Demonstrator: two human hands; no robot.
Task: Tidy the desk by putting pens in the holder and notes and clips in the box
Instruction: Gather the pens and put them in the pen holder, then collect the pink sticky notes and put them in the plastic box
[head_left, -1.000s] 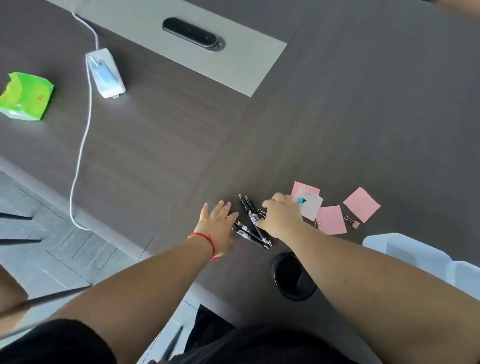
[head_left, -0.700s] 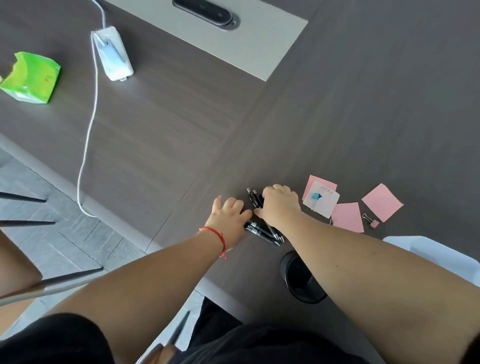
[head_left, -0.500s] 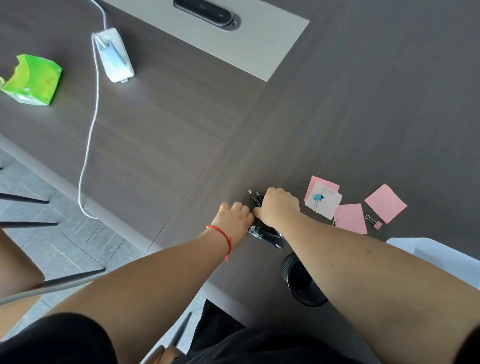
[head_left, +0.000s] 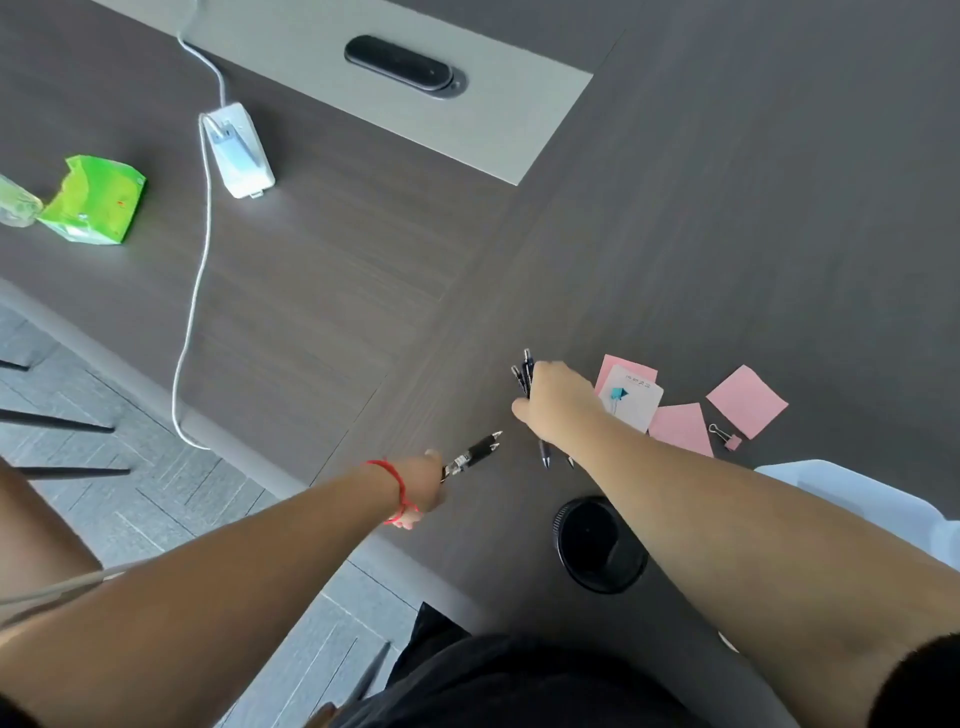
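Here the left hand (head_left: 423, 486) is clenched on two black click pens (head_left: 475, 453), the right hand (head_left: 555, 408) grasping several more (head_left: 525, 370) above the dark wood-grain desk (head_left: 727, 234). Three pink square notes (head_left: 746, 400), a white card (head_left: 636, 402) with unreadable writing, one pink binder clip (head_left: 727, 438) and the round black holder (head_left: 600, 543) sit nearby.

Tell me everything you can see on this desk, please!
pens in left hand: two, black, tips toward desk middle
pens in right hand: several, dark
holder: one, black, near edge
sticky notes: about three, pink, right
white card: one, blue clip, on a note
binder clip: one, pink, beside notes
box: one, white, right edge
charger: one, white, corded
packet: one, green, left
left hand: red wrist string
right hand: closed
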